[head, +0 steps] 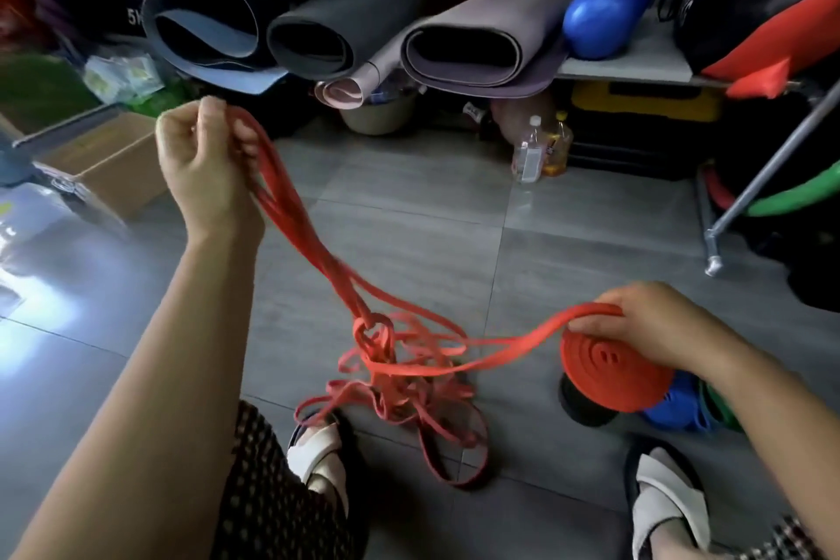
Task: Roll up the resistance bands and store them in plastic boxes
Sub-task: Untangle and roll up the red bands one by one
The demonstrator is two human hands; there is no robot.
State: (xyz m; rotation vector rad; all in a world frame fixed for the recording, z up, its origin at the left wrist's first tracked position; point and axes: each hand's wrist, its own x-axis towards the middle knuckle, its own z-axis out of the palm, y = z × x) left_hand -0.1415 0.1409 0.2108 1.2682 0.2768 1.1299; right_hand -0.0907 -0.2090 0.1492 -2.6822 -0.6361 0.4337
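Gripping band strands (pixel 291 205), left fingers (pixel 213 116) curl (right fingers (pixel 595 323) pinch roll (pixel 609 373)).

The grey tiled floor (pixel 591 214) carries a loose tangle of flat red resistance band (pixel 409 400), a short black roll (pixel 584 405) just beside a blue rolled band (pixel 672 405), a clear plastic bottle (pixel 529 152) against a yellow-filled bottle (pixel 559 146), and a brown cardboard box (pixel 113 159).
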